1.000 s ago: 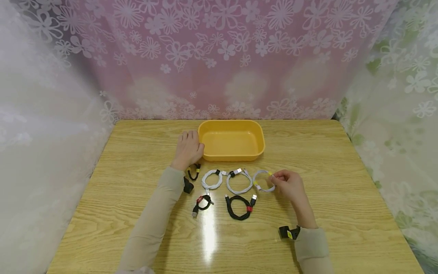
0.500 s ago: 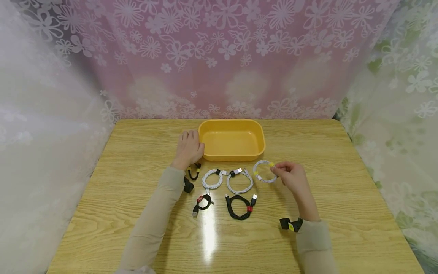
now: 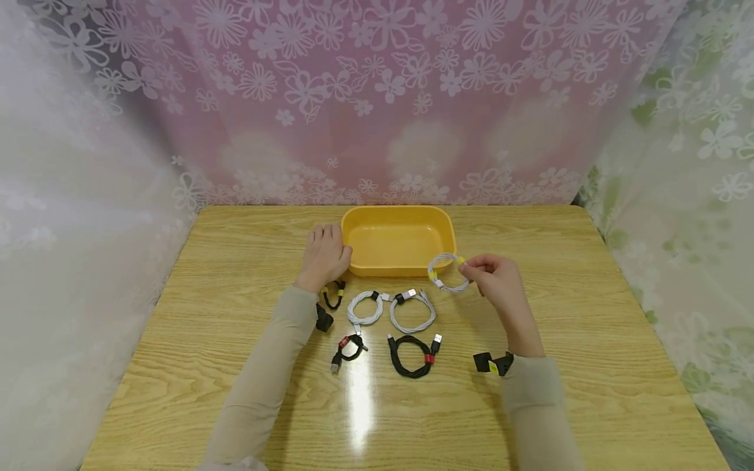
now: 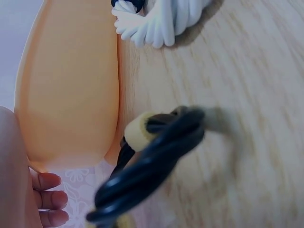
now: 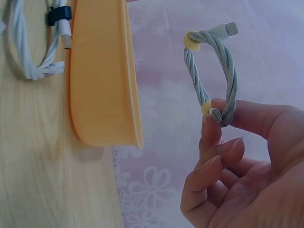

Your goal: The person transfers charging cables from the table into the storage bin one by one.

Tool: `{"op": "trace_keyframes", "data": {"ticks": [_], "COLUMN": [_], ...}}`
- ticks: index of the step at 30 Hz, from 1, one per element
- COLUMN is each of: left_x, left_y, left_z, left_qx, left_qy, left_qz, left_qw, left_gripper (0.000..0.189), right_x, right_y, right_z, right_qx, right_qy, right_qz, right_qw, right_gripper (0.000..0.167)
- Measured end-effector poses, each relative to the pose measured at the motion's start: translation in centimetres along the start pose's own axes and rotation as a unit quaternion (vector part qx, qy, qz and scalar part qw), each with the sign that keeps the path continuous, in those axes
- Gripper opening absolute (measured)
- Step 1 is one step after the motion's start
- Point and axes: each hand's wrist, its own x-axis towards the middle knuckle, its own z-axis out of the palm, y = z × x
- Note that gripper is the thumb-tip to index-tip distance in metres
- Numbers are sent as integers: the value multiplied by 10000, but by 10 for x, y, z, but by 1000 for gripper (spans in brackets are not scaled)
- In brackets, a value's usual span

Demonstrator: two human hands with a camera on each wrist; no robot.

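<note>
My right hand [image 3: 497,281] pinches a coiled white USB cable [image 5: 230,71] between thumb and fingertips, raised over the front right corner of the yellow plastic bin [image 3: 400,271]. Two yellow ties bind this coil, and a connector sticks out at its top in the right wrist view. My left hand [image 3: 326,256] grips the bin's left wall, its thumb lapping over the rim; some fingertips show past the bin's end in the left wrist view. Just below that hand lies a small black coiled cable [image 4: 147,171] with yellow ties.
In front of the bin lie two white coiled cables, one [image 3: 365,320] left and one [image 3: 412,329] right, with black ties. Nearer me are a small black cable [image 3: 352,355] and a larger black cable [image 3: 406,373], both red-tied. A floral curtain [image 3: 377,131] hangs behind the wooden table [image 3: 589,392].
My right hand has lifted the white cable with yellow ties off the table, then moved it back and slightly left to the bin's corner. My left hand has stayed in place.
</note>
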Motion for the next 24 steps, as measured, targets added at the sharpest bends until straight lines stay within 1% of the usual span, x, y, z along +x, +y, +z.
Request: {"op": "trace_keyframes", "data": {"ticks": [8,13,20,24], "left_x": [1,1,1,1], "left_y": [0,0,0,0], "left_z": [0,-1,-2,-1], "left_qx": [-35,-41,-53,-92], "left_qy": [-37,-71,-138,-121], "left_qz": [-29,-58,-83,-43], "left_qw": [10000,9999,9999,9999], "left_gripper": [22,22,24,24], "right_x": [15,30,51,60], "right_y": [-14,-20,-25,-25], "right_z": [3,9,23,30], "right_qx": [200,220,296,293], "right_qy": [0,-71,-284,-306], "right_qz": [-30,-90,137,304], "right_qw": [9998,9997,9991,9986], "right_gripper": [26,28,32,32]}}
